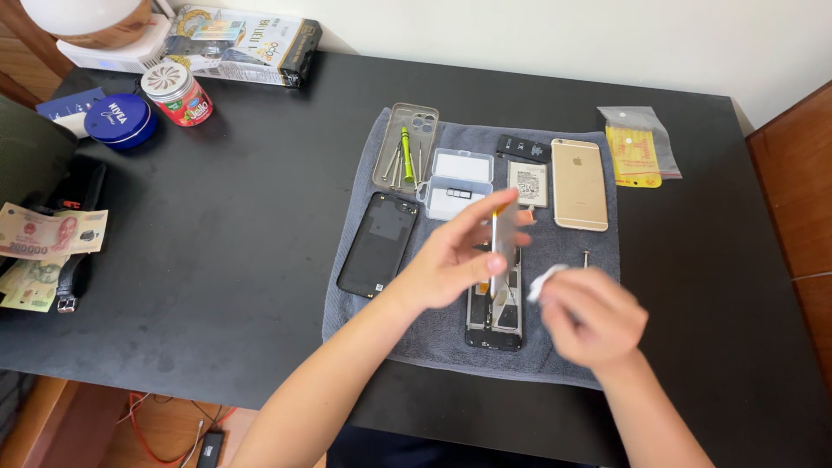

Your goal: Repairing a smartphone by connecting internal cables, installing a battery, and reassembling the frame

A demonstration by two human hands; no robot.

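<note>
Two hands work over one grey towel (563, 347) spread on a black surface (251, 225). On the towel lie one gold phone (579, 184), one black back cover (380, 243), one clear case (406, 146) holding a green screwdriver (406, 154) and a few thin tools, one small clear box (456, 184), two batteries, one black (523, 148) and one white (528, 183), and one opened phone frame (495, 312). Off the towel: one plastic bag (640, 143) with a yellow pack at the far right, one blue tin (120, 120), one red jar (178, 94), one printed box (247, 36) and some banknotes (43, 247) at the left. The towel's near edge sits close to the surface's near edge; wide bare room lies left of the towel, and a narrower strip to its right. The left hand (446, 260) is raised above the frame, fingers (485, 212) gripping a thin panel (501, 247) held edge-on and upright. The right hand (589, 316) hovers just right of it, blurred, fingers closed on a white wipe (544, 282) close to the panel's lower edge; whether they touch I cannot tell.
</note>
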